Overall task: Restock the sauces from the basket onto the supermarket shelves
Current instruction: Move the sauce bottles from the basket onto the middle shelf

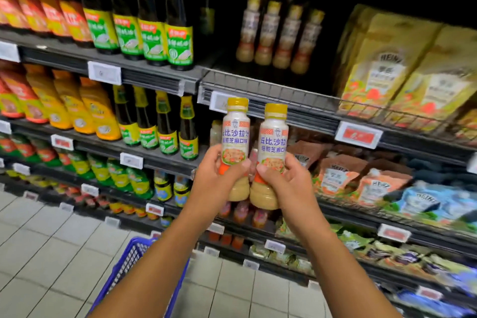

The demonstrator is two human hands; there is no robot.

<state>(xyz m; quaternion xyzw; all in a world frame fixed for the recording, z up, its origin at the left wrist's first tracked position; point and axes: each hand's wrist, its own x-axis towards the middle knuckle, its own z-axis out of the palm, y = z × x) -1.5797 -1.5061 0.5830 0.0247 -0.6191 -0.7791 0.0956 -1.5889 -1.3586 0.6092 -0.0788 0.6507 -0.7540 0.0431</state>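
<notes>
My left hand [215,179] grips a sesame dressing bottle [235,134] with a yellow cap and white label, held upright. My right hand [285,183] grips a second, matching dressing bottle [273,139] right beside it, the two bottles nearly touching. Both are raised in front of the shelves. On the upper wire shelf [271,90] stands a row of several same-type bottles [280,36], above and slightly right of my hands. The blue basket [134,261] sits low on the floor, partly hidden behind my left forearm.
Dark sauce bottles with green labels [154,33] fill the shelf at left. Yellow Heinz boxes [402,67] stand at right of the dressing row. Heinz pouches [340,175] lie on the shelf behind my right hand. Tiled floor [51,253] stretches at lower left.
</notes>
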